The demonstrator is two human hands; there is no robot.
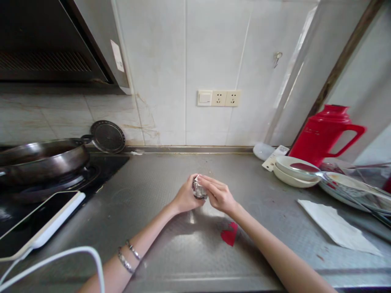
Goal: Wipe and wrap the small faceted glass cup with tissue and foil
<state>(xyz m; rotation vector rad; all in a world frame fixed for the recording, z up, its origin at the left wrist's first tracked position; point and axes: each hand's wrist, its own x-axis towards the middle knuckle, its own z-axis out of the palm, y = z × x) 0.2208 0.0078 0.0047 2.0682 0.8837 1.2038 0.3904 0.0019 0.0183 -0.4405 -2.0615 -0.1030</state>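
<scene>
Here we are at the middle of the frame, and both hands are meeting over one small silvery thing (200, 191). It sits between them just above the bench (146, 175), its shiny end turned toward us (glass or foil, we can't tell which). The left hand (183, 195) is curled around its left side, fingers closed on it, so we read that hand as the support. The right hand (221, 197) comes in from the other side, its fingers narrow and bunched at the upper edge, right by a whitish bit (197, 178). Whether they pinch that bit or merely press it, we cannot say from here.

The step in hand, as we judge it, is close fingertip work on that end, and it calls for a firm left hold with small, careful movements from the right.

Below the right wrist, we spot a torn red scrap (229, 235) lying flat on the bench. Out at lower right we have a white paper sheet (337, 226), with stacked bowls (296, 179) above it; over at left, a pan (45, 158) stands on the stove.
</scene>
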